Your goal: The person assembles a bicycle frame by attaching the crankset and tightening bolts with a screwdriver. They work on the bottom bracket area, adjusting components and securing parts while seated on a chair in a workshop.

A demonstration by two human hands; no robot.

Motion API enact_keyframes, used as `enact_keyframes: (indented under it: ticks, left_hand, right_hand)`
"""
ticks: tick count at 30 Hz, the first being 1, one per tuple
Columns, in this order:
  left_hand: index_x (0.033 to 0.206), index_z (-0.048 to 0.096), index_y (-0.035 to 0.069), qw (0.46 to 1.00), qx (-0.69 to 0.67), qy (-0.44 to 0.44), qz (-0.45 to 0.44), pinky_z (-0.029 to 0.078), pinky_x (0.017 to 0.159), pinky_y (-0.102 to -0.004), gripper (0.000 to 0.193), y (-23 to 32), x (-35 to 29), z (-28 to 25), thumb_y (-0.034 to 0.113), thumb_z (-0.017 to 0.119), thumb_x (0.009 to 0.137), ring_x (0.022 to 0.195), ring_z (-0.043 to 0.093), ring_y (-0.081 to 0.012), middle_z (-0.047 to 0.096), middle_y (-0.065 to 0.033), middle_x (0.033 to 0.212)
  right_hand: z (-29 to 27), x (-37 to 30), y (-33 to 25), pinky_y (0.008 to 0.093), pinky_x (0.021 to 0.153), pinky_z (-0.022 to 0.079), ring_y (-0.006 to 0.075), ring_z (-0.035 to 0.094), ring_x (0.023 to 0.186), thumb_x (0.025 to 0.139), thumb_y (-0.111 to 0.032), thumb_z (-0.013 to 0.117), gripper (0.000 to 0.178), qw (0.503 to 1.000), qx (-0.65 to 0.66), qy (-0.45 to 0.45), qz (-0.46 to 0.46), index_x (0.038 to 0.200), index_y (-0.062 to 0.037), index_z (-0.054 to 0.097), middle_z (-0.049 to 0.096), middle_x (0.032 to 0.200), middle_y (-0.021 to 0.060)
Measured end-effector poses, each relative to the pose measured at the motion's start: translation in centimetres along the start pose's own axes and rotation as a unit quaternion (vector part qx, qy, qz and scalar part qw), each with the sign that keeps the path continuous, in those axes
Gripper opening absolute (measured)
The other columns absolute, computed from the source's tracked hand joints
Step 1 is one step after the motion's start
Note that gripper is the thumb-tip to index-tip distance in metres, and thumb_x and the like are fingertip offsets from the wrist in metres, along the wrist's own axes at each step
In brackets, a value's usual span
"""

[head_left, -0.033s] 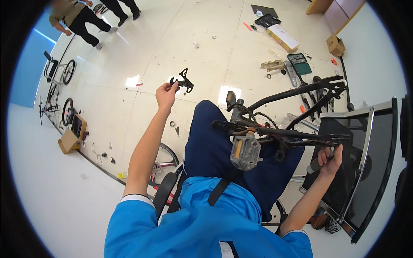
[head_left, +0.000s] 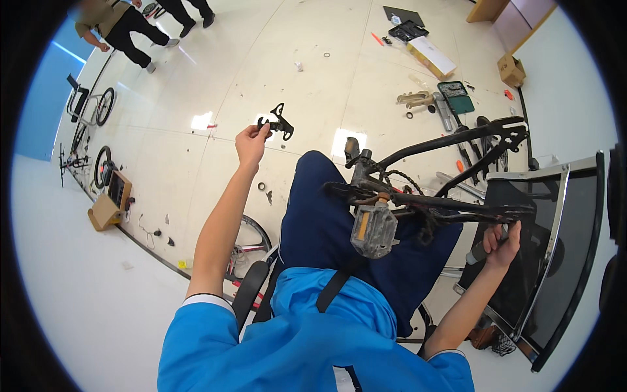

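Note:
Out over the floor, my left hand (head_left: 251,142) pinches a small black metal bracket (head_left: 282,124) with curved, hooked arms. A black bicycle rear frame section (head_left: 450,204) lies across my lap, with its forked end to the right. On it are a chain (head_left: 403,181), a grey pedal (head_left: 375,230) with an orange reflector, and a second pedal (head_left: 352,149) on the far side. My right hand (head_left: 504,243) is closed just below the frame's near right end, around a dark grey cylindrical handle (head_left: 478,253). The handle's upper part is hidden by my fingers and the frame.
A black mesh chair (head_left: 562,261) stands close at my right. Beyond the frame lie a fork (head_left: 415,99), a green tool case (head_left: 457,98) and a white-and-yellow box (head_left: 431,57). Left are an open carton (head_left: 111,204) and a wheel (head_left: 251,238). Two people (head_left: 134,36) stand far left.

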State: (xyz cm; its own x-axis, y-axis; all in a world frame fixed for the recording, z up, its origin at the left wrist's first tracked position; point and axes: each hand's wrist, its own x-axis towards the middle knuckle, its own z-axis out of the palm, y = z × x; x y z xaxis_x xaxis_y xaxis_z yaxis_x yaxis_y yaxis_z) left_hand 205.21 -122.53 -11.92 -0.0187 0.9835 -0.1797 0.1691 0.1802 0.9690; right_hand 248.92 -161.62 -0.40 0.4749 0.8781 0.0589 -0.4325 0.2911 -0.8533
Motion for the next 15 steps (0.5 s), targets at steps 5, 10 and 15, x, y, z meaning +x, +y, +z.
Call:
enact_keyframes:
  ticks: [5, 10, 15]
  left_hand:
    - [0.099, 0.063, -0.005, 0.994, -0.097, -0.017, -0.037, 0.056, 0.082, -0.0279, 0.021, 1.8, -1.5, -2.0, 0.014, 0.067, 0.091, 0.088, 0.069, -0.019, 0.07, -0.0122, 0.092]
    - [0.102, 0.061, -0.004, 0.979, -0.192, -0.069, -0.014, 0.057, 0.087, -0.0313, 0.02, 5.2, -3.7, -2.9, 0.014, 0.063, 0.094, 0.092, 0.069, -0.0223, 0.068, -0.0148, 0.1]
    - [0.103, 0.06, -0.002, 0.959, -0.26, -0.107, 0.046, 0.056, 0.091, -0.0351, 0.016, 8.2, -5.8, -2.5, 0.011, 0.058, 0.096, 0.095, 0.069, -0.0254, 0.069, -0.0156, 0.101]
  right_hand:
    - [-2.2, -0.3, 0.8, 0.0196, 0.03, 0.028, 0.0068, 0.029, 0.039, 0.097, -0.034, 0.055, 0.044, 1.0, 0.019, 0.005, -0.006, 0.129, -0.0067, 0.045, 0.041, 0.069, 0.0041]
    - [-3.1, -0.5, 1.4, 0.0196, 0.03, 0.028, 0.0068, 0.029, 0.039, 0.097, -0.035, 0.053, 0.042, 0.999, 0.037, 0.027, -0.012, 0.128, -0.0067, 0.046, 0.042, 0.069, 0.0038]
    - [-3.4, -0.4, 1.8, 0.0198, 0.03, 0.028, 0.0069, 0.029, 0.038, 0.097, -0.037, 0.052, 0.043, 0.998, 0.057, 0.001, -0.008, 0.128, -0.0072, 0.046, 0.042, 0.068, 0.0036]
